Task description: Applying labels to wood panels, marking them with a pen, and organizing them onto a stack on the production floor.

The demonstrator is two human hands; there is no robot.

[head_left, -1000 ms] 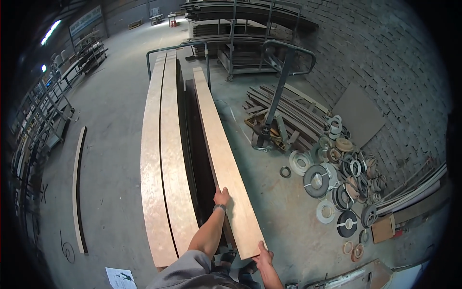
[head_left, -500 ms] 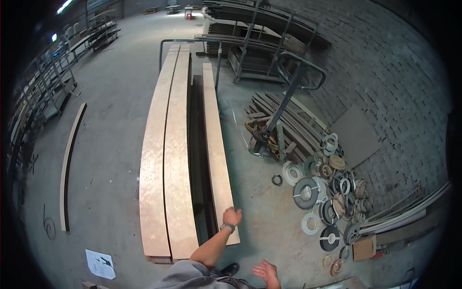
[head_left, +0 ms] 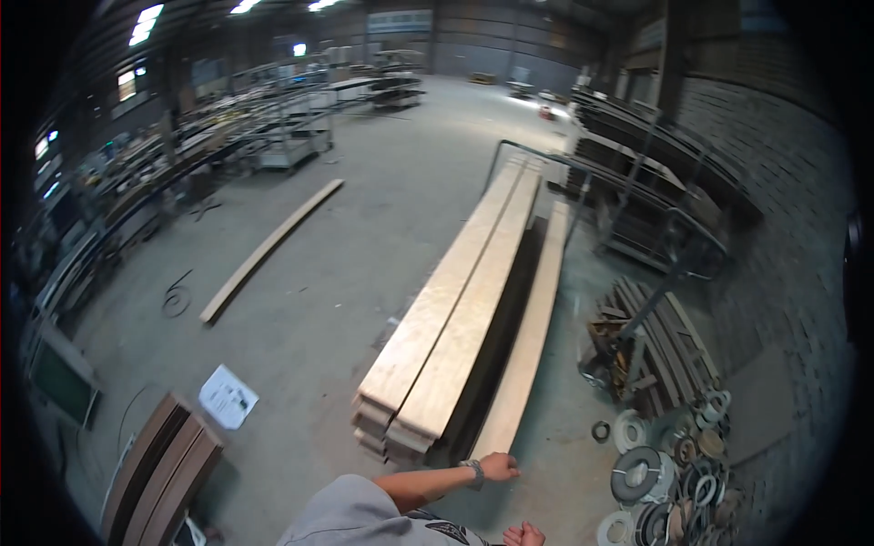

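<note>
My left hand [head_left: 499, 466], with a watch [head_left: 473, 473] on its wrist, is over the near end of a long, narrow pale board [head_left: 530, 338]. Its fingers are curled, and whatever they may hold is hidden. At the lower edge my right hand [head_left: 525, 534] shows in part, holding nothing, its fingers loosely bent and apart. Left of the narrow board lies a stack of long, wide pale boards [head_left: 455, 318] in two rows, with a dark gap between stack and board.
A single long board [head_left: 273, 250] lies on the floor at left, near a paper sheet [head_left: 228, 397]. Brown planks [head_left: 164, 473] stand lower left. Edging rolls [head_left: 637, 473], a hand pallet truck [head_left: 655, 296] and a loaded rack [head_left: 637, 173] are on the right.
The view has swung left and up, so the boards appear farther right and brown planks show lower left. My right hand is lower in view, its fingers less spread.
</note>
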